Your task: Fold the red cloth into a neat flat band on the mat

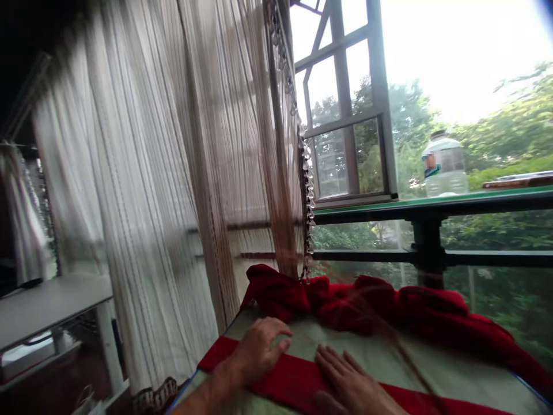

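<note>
your left hand (pixel 264 350) curves over the red strip (pixel 298 377), thumb and fingers apart; your right hand (pixel 348 380) lies flat, fingers extended.

Red strip (pixel 296 380) – matt cloth; jug (pixel 452 161) – clear plastic.

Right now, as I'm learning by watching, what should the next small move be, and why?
Probably slide the right hand lightly along the red strip, away from the left hand, to smooth it. The right hand lies over the strip with its fingers extended, while the left, fingers curved, is nearer the strip's left end and could steady it. Blur hides any fine creases.
</note>
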The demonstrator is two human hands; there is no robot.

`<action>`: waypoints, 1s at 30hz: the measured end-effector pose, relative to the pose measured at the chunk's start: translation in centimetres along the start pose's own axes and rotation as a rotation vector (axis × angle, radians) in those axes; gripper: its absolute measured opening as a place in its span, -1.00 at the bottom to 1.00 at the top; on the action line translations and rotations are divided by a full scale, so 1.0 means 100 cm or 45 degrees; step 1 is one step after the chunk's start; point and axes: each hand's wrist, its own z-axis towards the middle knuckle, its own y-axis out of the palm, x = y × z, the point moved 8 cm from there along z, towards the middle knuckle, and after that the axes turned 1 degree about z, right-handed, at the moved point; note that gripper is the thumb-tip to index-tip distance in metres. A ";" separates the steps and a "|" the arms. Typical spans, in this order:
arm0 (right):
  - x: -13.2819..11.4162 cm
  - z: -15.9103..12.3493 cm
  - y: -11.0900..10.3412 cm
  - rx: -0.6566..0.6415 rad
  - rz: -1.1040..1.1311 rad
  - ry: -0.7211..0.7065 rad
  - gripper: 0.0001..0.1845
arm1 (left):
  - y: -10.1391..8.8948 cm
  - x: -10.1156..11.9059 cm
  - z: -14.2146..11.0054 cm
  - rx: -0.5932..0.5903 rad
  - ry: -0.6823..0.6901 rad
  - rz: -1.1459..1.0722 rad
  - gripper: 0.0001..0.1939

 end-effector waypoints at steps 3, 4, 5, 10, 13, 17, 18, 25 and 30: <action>0.008 0.005 0.009 -0.036 -0.024 -0.022 -0.32 | 0.026 0.037 0.034 -0.046 0.058 -0.011 -0.74; 0.009 0.006 0.010 -0.057 -0.035 -0.022 -0.31 | 0.034 0.042 0.043 -0.057 0.058 -0.004 -0.71; 0.009 0.006 0.011 -0.081 -0.046 -0.021 -0.29 | 0.041 0.044 0.049 -0.072 0.056 0.003 -0.69; -0.003 -0.001 0.003 -0.137 -0.084 -0.039 -0.25 | 0.068 0.032 0.049 -0.170 0.030 -0.005 -0.69; -0.010 -0.005 -0.007 -0.090 -0.110 -0.040 -0.28 | 0.073 0.025 0.046 -0.194 0.026 -0.064 -0.60; -0.013 -0.008 -0.010 -0.165 -0.168 0.033 -0.21 | 0.074 0.020 0.050 -0.184 0.014 -0.151 -0.58; -0.014 -0.008 -0.009 -0.207 -0.171 0.057 -0.19 | 0.074 0.020 0.051 -0.180 0.009 -0.167 -0.59; -0.027 -0.008 -0.014 -0.264 -0.172 0.095 -0.19 | 0.075 0.021 0.049 -0.177 -0.013 -0.214 -0.57; -0.037 -0.005 -0.014 -0.291 -0.178 0.123 -0.15 | 0.077 0.017 0.051 -0.162 -0.047 -0.250 -0.66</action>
